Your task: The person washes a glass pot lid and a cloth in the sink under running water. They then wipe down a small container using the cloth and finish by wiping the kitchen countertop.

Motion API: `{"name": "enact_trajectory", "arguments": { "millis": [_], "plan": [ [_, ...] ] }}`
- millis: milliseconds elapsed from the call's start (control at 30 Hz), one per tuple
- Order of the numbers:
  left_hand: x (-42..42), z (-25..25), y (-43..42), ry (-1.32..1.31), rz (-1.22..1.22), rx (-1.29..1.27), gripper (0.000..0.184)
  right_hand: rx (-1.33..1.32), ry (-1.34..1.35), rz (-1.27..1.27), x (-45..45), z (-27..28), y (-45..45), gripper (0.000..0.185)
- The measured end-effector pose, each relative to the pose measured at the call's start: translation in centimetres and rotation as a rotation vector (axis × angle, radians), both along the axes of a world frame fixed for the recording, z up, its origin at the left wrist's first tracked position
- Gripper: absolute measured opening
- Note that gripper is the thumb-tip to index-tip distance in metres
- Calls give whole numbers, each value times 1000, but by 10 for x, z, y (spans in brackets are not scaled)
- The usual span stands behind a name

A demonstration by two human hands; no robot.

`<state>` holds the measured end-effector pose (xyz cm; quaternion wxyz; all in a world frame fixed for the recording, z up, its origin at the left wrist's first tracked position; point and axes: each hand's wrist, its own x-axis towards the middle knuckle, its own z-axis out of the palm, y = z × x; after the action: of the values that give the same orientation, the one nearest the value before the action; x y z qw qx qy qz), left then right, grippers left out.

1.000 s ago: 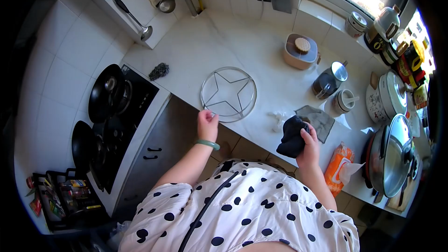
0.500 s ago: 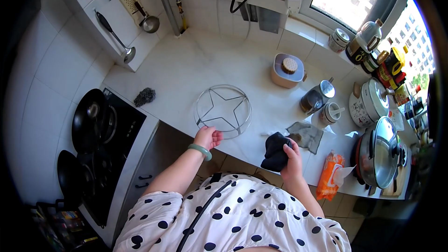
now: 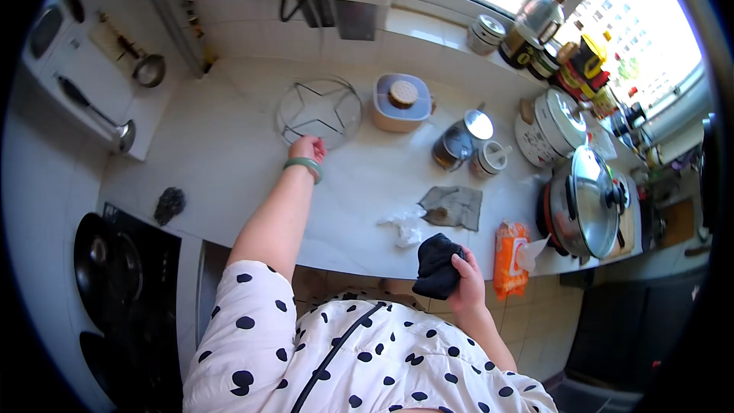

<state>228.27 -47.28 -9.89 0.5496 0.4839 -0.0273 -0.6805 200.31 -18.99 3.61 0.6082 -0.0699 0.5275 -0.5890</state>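
My left hand, with a green bangle at the wrist, reaches far over the counter. Its fingers are closed on the near edge of a round wire pot rack with a star-shaped middle. Whether the rack rests fully on the counter I cannot tell. Close to my body, my right hand grips a bunched black cloth above the counter's front edge. Just beyond that cloth lie a crumpled white plastic bag and a flat grey rag.
A lidded box stands right of the rack, then a glass jug and small jar. Pots and an orange wipes pack are at the right. A steel scourer lies left, near the stove.
My left hand has carried the wire rack away from the counter's front edge toward the back wall, beside the lidded box. The right hand still holds the black cloth. The view has shifted right.
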Motion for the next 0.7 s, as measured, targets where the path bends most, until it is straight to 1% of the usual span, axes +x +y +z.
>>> {"name": "enact_trajectory", "arguments": {
  "millis": [33, 100, 200, 300, 400, 500, 567, 600, 633, 667, 700],
  "plan": [
    [-4, -11, -15, 13, 22, 12, 7, 20, 13, -26, -4, 0, 5, 29],
    [-15, -12, -31, 11, -5, 4, 5, 41, 35, -75, -12, -1, 12, 29],
    [-30, 1, -41, 53, -62, -72, 22, 59, 62, -121, -21, -2, 25, 30],
    [-33, 21, -46, 49, -256, -95, 45, 53, 87, -162, -20, 3, 30, 31],
    [-39, 39, -41, -51, -357, 34, 58, 33, 73, -159, -23, -7, 30, 32],
    [-52, 45, -8, -275, -406, -77, 60, 12, 46, -141, -15, 0, 17, 27],
    [-61, 36, 27, -384, -618, -158, 62, 1, 45, -127, -11, 1, 9, 27],
    [-67, 27, 48, -391, -727, -239, 62, -43, 41, -81, -9, 2, 5, 28],
    [-78, 26, 76, -418, -789, -235, 55, -73, 38, -28, -9, 1, 1, 29],
    [-83, 32, 105, -422, -869, -292, 48, -102, 25, 17, -8, -2, -3, 29],
    [-85, 25, 129, -297, -924, -423, 45, -135, 11, 59, -6, -4, -9, 30]
  ]
}}
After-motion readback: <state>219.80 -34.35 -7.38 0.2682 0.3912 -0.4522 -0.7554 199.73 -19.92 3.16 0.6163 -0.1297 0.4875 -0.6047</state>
